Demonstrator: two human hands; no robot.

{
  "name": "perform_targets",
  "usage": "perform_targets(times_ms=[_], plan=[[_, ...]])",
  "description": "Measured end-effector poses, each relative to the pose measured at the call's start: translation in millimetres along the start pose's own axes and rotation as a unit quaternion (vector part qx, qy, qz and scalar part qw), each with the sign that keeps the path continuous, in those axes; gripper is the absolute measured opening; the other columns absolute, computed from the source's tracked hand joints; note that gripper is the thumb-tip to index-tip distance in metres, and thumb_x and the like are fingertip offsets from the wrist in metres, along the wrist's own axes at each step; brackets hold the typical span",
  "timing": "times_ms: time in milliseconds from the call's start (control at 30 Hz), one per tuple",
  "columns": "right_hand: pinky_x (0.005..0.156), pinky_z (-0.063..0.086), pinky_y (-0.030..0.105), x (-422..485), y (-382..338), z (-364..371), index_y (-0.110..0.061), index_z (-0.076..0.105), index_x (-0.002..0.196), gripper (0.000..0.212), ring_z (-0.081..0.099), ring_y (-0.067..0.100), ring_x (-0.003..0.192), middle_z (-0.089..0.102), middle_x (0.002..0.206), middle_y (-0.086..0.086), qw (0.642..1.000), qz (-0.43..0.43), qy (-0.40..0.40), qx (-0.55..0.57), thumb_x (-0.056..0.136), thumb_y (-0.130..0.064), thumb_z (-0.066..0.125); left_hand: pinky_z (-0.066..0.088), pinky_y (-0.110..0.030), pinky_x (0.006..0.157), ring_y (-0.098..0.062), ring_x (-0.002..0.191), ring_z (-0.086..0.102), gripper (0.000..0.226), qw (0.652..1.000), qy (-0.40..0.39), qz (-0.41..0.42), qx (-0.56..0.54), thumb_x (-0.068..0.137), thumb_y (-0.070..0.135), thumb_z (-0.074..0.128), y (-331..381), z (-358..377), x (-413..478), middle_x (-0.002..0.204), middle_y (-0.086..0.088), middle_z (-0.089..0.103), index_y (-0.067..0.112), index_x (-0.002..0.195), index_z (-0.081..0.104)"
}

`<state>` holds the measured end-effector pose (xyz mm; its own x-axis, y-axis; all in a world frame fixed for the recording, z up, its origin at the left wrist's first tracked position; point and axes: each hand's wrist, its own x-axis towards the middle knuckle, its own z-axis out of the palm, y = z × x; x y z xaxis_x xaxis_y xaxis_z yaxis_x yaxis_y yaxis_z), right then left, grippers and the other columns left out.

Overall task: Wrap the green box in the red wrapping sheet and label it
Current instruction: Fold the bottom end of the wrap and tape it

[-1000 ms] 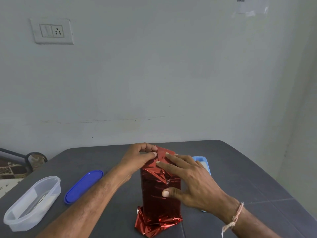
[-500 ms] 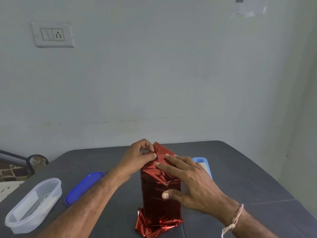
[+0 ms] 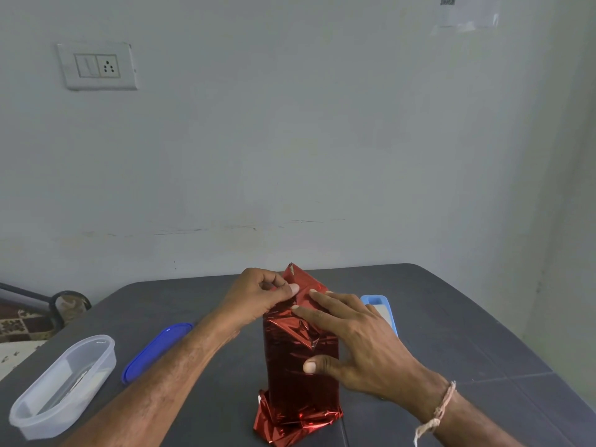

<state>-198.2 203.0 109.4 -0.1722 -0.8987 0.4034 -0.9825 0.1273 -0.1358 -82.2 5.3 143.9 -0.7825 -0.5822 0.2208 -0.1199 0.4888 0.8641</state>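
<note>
A tall box stands upright on the dark grey table [image 3: 451, 317], fully covered by the shiny red wrapping sheet [image 3: 296, 382]; no green shows. Crumpled foil spreads at its foot. My left hand [image 3: 258, 295] pinches a pointed red flap at the top between thumb and fingers. My right hand [image 3: 358, 340] lies flat on the box's upper right side, fingers spread over the fold, thumb pressed on the front face. No label is in view.
A clear oval plastic container [image 3: 61, 385] sits at the left, its blue lid [image 3: 154, 350] beside it. A light blue tray-like object [image 3: 380, 309] lies behind my right hand. The wall stands close behind the table; a patterned seat [image 3: 19, 324] is at far left.
The pointed red flap at the top has risen higher above my left fingers. My right hand stays pressed on the box. The camera has tilted slightly.
</note>
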Motion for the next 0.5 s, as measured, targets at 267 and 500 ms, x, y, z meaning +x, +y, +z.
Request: perform_targets(times_ms=[267,500], plan=[[0.116,0.034,0.044,0.7,-0.1,0.7,-0.058,0.019,0.153,0.084,0.019,0.009,0.152,0.02,0.166,-0.017,1.0,0.0,-0.003,0.002,0.079,-0.094,0.036,0.049,-0.019,0.079,-0.01,0.096,0.067,0.019,0.997,-0.048,-0.053,0.01,0.084,0.009,0.076,7.0,-6.8,1.2,0.099,0.003,0.073,0.018,0.1,0.074],[0.114,0.034,0.042,-0.1,0.0,-1.0,-0.058,0.021,0.153,0.083,0.02,0.008,0.151,0.021,0.166,-0.018,1.0,0.0,-0.003,0.005,0.079,-0.092,0.041,0.049,-0.021,0.08,-0.01,0.096,0.066,0.022,0.997,-0.035,-0.057,-0.022,0.083,0.02,0.083,0.1,-1.1,1.9,0.099,0.004,0.072,0.014,0.1,0.071]])
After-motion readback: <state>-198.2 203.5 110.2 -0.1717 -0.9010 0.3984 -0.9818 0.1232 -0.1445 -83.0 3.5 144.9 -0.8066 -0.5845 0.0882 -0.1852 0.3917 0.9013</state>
